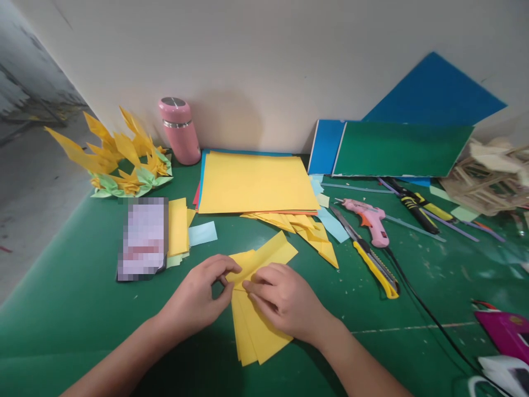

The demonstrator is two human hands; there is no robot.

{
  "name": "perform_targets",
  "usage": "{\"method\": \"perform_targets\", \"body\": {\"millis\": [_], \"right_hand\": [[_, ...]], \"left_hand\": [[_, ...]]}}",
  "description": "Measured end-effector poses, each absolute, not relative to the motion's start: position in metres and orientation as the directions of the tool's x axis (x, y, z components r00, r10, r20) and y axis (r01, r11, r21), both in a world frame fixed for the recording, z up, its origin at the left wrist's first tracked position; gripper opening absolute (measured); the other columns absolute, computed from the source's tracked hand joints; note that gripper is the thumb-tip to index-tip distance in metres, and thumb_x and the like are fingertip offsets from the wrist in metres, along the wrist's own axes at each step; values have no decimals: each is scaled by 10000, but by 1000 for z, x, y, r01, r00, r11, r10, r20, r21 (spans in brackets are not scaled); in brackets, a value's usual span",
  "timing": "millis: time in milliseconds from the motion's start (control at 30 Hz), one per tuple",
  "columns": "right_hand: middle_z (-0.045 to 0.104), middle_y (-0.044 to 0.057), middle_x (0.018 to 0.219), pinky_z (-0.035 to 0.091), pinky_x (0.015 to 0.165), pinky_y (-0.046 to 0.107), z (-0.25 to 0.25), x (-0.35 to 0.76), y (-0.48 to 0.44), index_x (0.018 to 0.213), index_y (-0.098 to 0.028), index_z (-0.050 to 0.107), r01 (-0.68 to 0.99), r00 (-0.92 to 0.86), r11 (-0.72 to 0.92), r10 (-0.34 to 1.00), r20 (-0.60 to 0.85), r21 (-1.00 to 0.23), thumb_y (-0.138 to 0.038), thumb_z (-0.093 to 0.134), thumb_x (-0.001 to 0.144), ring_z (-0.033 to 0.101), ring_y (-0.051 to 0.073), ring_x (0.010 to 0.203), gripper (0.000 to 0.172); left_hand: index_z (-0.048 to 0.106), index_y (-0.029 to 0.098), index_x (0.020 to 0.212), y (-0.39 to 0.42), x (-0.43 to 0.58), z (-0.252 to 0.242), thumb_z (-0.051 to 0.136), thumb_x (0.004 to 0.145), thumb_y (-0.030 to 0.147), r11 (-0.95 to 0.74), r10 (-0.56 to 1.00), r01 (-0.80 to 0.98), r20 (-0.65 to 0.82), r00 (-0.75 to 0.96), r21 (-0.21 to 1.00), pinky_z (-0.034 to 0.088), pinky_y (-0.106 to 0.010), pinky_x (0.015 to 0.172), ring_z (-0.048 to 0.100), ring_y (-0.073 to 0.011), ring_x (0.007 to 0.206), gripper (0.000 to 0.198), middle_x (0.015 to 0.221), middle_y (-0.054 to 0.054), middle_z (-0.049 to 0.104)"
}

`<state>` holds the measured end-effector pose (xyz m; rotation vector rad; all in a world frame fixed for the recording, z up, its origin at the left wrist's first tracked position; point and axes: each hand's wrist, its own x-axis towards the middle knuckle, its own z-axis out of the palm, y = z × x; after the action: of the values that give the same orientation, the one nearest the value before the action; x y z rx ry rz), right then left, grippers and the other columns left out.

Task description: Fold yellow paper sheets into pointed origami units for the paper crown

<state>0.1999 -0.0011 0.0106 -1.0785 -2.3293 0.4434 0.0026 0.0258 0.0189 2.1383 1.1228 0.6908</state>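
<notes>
A yellow paper sheet (278,249) with a crease along it lies slanted between my two hands. My left hand (205,289) pinches its left end, thumb and forefinger curled together. The fingers of my right hand (285,302) are bent and pressed on the same sheet at its near edge; the fingertips partly hide the paper. Beneath both hands several yellow paper strips (248,336) are fanned out on the green table. Folded yellow paper pieces (316,241) lie just beyond, to the right.
A stack of coloured sheets (256,182) lies at the back. On the left are a phone (144,237), a pink flask (181,132) and a yellow paper crown (128,160). A utility knife (374,264), pink glue gun (370,218) with cable, and pliers (415,209) lie right.
</notes>
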Motion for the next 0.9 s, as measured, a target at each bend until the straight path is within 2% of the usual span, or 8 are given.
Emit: {"method": "perform_targets", "body": {"millis": [333, 533, 733, 900], "right_hand": [[576, 48, 705, 393, 626, 296, 9, 198, -2, 839, -143, 688, 604, -523, 616, 785, 333, -505, -184, 430, 945, 488, 154, 667, 281], [575, 46, 701, 396, 621, 295, 11, 198, -1, 834, -154, 690, 604, -514, 615, 787, 342, -506, -199, 428, 950, 496, 157, 669, 290], [574, 45, 735, 386, 600, 290, 11, 202, -1, 982, -179, 698, 583, -558, 650, 757, 340, -488, -232, 460, 945, 499, 158, 673, 248], [562, 38, 747, 381, 617, 290, 11, 204, -1, 951, -201, 701, 572, -565, 655, 751, 342, -493, -242, 488, 928, 489, 153, 678, 219]], "left_hand": [[578, 197, 902, 26, 3, 16, 476, 820, 169, -432, 853, 535, 136, 504, 726, 522, -229, 609, 588, -119, 670, 134, 922, -42, 648], [570, 202, 912, 25, 3, 14, 462, 817, 144, -424, 852, 537, 120, 509, 729, 531, -241, 634, 616, -139, 739, 155, 921, -41, 640], [572, 208, 918, 25, 3, 14, 474, 823, 163, -406, 856, 537, 102, 507, 739, 530, -245, 643, 609, -138, 738, 144, 921, -39, 641], [576, 208, 920, 25, 3, 14, 473, 803, 145, -394, 864, 544, 96, 495, 741, 529, -254, 649, 600, -136, 716, 167, 923, -38, 642]]}}
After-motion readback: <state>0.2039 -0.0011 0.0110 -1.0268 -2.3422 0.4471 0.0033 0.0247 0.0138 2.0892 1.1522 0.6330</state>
